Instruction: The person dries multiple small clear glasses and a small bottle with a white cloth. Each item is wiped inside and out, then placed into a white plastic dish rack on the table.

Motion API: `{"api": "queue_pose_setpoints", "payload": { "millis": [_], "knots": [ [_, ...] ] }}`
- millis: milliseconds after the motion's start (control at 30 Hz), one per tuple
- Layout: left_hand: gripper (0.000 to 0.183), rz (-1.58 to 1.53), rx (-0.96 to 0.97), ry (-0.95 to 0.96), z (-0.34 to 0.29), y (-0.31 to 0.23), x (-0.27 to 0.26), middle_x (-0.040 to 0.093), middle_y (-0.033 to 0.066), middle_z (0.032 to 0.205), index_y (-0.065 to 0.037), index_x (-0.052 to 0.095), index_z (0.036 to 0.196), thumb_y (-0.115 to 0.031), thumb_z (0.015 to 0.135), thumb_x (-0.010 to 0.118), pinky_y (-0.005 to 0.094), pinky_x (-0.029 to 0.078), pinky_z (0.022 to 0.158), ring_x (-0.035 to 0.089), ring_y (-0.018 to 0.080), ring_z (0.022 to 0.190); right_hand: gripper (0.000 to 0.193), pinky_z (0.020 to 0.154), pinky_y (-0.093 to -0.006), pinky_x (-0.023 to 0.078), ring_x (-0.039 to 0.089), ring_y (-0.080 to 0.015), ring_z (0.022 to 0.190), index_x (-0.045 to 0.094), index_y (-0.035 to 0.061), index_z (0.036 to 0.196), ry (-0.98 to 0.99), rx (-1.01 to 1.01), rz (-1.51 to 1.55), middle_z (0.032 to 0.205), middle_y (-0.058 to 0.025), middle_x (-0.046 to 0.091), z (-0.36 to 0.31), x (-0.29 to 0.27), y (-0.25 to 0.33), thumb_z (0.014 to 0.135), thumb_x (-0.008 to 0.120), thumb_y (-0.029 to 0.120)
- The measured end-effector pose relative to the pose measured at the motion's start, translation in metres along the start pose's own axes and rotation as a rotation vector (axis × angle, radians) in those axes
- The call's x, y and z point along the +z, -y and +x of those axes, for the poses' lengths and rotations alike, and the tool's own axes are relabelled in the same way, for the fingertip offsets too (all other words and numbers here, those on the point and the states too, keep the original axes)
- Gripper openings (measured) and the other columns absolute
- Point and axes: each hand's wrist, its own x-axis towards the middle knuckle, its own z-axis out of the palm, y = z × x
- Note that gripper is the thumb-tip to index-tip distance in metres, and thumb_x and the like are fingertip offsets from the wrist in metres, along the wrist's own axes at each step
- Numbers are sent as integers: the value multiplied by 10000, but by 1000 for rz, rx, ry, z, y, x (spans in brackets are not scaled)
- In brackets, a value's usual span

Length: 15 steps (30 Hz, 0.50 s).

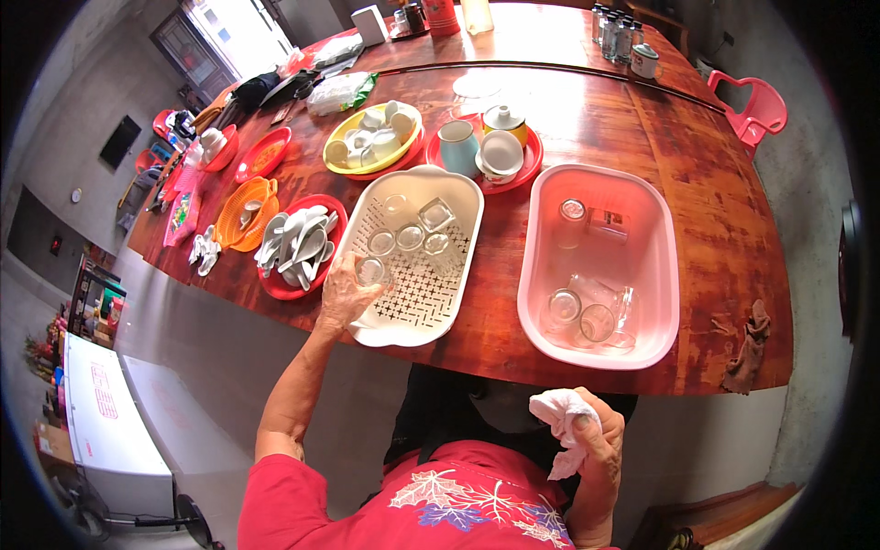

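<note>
While your left hand (345, 301) reaches over the left rim of the white basket (412, 338), its fingers are bent around a clear glass (371, 271). This glass is at the left side of the white basket; you cannot tell from this view whether its base touches the perforated floor. Your right hand (602, 433), to the right of the white basket and nearer your body, is closed on a bunched white cloth (568, 420).

Note the obstructions around the white basket. Inside it, other glasses (410, 237) crowd the far half, close to the held one, and limit clearance there. Just beside its left rim, next to your wrist, is a red plate (342, 220) piled with white spoons (302, 243); farther left is an orange colander (235, 234). Beyond its far end, you have a yellow basket (371, 170) of white cups (374, 140) and, to the right of that, a red tray (533, 165) bearing a pale blue mug (458, 149). To the right of the white basket, a pink basin (587, 263) contains more clear glassware (596, 321); a brown rag (750, 350) lies farther right.
</note>
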Motion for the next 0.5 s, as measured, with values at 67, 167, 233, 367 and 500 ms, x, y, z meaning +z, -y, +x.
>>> {"api": "queue_pose_setpoints", "payload": {
  "millis": [67,167,233,367,500],
  "knots": [
    [501,2,-26,42,2,6,3,579,165,928,5,556,985,-233,598,766,384,478,761,588,294,845,394,633,-225,393,520,-103,709,629,-63,1022,-1,-20,-2,795,-44,580,0,0,0,865,596,297],
    [560,43,91,-4,3,18,11,582,173,921,13,547,1044,-242,598,770,398,477,785,586,308,873,403,640,-228,395,521,-106,718,628,-64,1031,3,-11,-15,809,-47,580,-1,-2,0,864,597,302],
    [654,46,115,-18,3,18,12,558,196,960,14,515,1113,-291,603,790,411,476,795,567,332,908,406,640,-229,395,521,-103,719,629,-62,1037,-2,-10,14,810,-44,578,-3,-3,0,862,598,303],
    [972,198,35,-24,-6,-23,-16,486,183,1028,-34,405,1298,-450,534,838,421,486,778,536,348,946,412,637,-225,394,516,-99,722,628,-55,1049,-24,56,13,801,-40,571,-10,-7,10,860,596,309],
    [741,29,290,-198,-4,-82,-31,526,135,1038,-68,504,1210,-277,580,836,410,447,852,535,328,981,380,476,-147,350,460,-17,580,617,0,1089,-53,129,51,803,-2,564,-17,-18,8,864,608,307]
  ]
}}
